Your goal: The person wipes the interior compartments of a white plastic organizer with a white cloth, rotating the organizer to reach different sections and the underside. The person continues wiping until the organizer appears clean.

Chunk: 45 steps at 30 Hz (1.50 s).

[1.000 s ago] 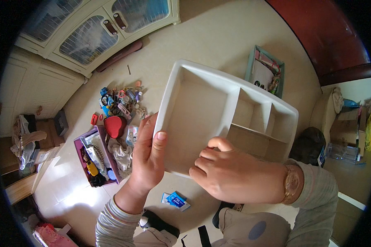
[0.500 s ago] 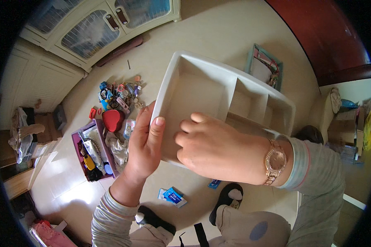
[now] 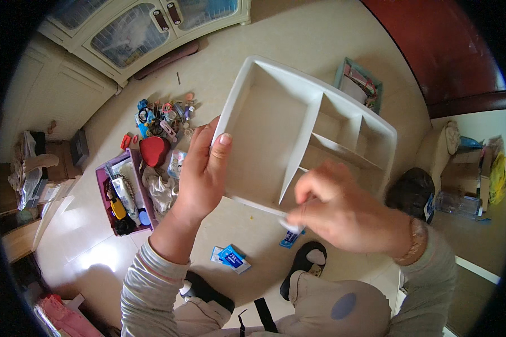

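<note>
A white divided storage tray (image 3: pixel 267 121) is held up tilted in front of me, its compartments facing me. My left hand (image 3: pixel 203 171) grips its left edge, thumb on the rim and fingers behind. My right hand (image 3: pixel 351 216) is at the tray's lower right, in front of the small compartments, fingers closed in a pinch. From the fingertips a small white wipe (image 3: pixel 290 226) sticks out beside the lower rim, blurred by motion. Blue-and-white packets (image 3: pixel 230 258) lie on the floor below, and another packet (image 3: pixel 289 238) is partly hidden near the wipe.
Left of the tray, a purple bin (image 3: pixel 123 191) of odds and ends stands on the floor by a red heart-shaped box (image 3: pixel 154 151) and a pile of small trinkets (image 3: pixel 166 121). Beyond it stands a teal box (image 3: pixel 361 84). A black bag (image 3: pixel 411 194) sits at right.
My right hand has moved from the large compartment down and right to the lower rim, bringing the white wipe into sight. The tray has shifted slightly; my left hand keeps its grip.
</note>
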Tool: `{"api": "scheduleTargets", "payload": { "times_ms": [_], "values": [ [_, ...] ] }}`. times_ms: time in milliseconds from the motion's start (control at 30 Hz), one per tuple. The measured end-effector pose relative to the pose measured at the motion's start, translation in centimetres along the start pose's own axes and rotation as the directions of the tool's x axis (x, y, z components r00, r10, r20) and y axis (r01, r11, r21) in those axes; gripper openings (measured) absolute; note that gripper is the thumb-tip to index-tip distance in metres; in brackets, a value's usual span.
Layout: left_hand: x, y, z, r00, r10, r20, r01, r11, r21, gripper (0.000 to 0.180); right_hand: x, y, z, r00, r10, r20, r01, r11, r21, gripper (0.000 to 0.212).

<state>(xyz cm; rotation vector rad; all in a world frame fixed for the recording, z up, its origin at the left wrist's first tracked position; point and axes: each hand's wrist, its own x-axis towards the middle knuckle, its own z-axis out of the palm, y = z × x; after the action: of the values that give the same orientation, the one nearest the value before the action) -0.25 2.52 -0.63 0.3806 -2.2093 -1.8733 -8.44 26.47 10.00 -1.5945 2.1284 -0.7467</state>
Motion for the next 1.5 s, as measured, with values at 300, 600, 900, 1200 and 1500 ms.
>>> {"api": "scheduleTargets", "payload": {
  "times_ms": [300, 600, 900, 1200, 1500],
  "values": [
    [0.1, -0.1, -0.3, 1.0, -0.028, -0.015, 0.027, 0.999, -0.043, 0.048, -2.9, -1.2, -0.8, 0.957, 0.111, 0.266, -0.039, 0.964, -0.263, 0.011],
    [0.3, 0.7, -0.4, 0.982, 0.161, -0.103, -0.127, 0.952, 0.277, 0.047, -4.1, -0.9, 3.2, 0.939, 0.145, -0.313, -0.218, 0.953, -0.211, 0.024],
    [-4.2, 4.0, 1.9, 0.835, 0.411, 0.367, -0.544, 0.718, 0.434, 0.056, -2.3, -2.1, 6.0, 0.957, 0.222, -0.185, -0.266, 0.927, -0.264, 0.063],
    [-3.8, 4.3, 1.6, 0.802, 0.366, 0.473, -0.583, 0.653, 0.484, 0.069, -1.8, -1.8, 7.5, 0.948, 0.159, -0.274, -0.153, 0.987, 0.044, 0.045],
    [-4.2, 4.0, 1.7, 0.816, 0.371, 0.444, -0.569, 0.651, 0.502, 0.069, -2.8, -1.1, 6.9, 0.983, 0.034, -0.182, -0.041, 0.999, -0.034, 0.041]
  ]
}}
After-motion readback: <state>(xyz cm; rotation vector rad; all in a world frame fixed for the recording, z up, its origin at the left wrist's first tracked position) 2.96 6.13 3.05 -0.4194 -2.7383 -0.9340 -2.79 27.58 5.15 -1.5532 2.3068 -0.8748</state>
